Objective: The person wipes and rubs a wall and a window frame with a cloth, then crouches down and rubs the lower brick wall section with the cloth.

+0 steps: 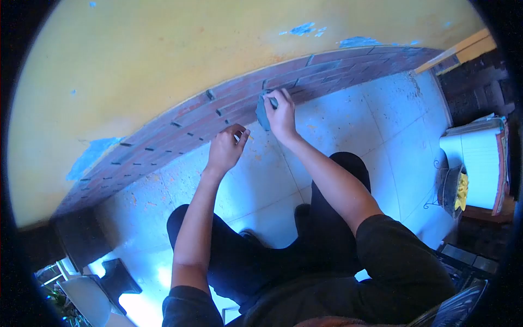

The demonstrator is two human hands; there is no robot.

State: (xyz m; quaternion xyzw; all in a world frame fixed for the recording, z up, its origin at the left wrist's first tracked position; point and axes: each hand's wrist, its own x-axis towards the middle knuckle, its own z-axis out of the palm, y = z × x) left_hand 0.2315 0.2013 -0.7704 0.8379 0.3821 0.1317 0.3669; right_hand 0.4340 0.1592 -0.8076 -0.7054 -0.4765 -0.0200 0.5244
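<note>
My right hand is raised in front of the brick band low on the wall. Its fingers are closed on a grey-green lump, soft-looking and irregular, whose exact kind I cannot make out. To its left and a little lower, my left hand is near the bottom of the bricks, apart from the lump. The left fingers are curled in with the thumb close to the index finger, and whatever may be between them is too small to tell. Dark marks line several joints between the bricks.
Yellow paint with peeling blue patches covers the wall above. Crumbs are scattered over the tiled floor along its foot. At right are a white box and a dark metal holder with yellow contents. A dark piece of furniture stands at left.
</note>
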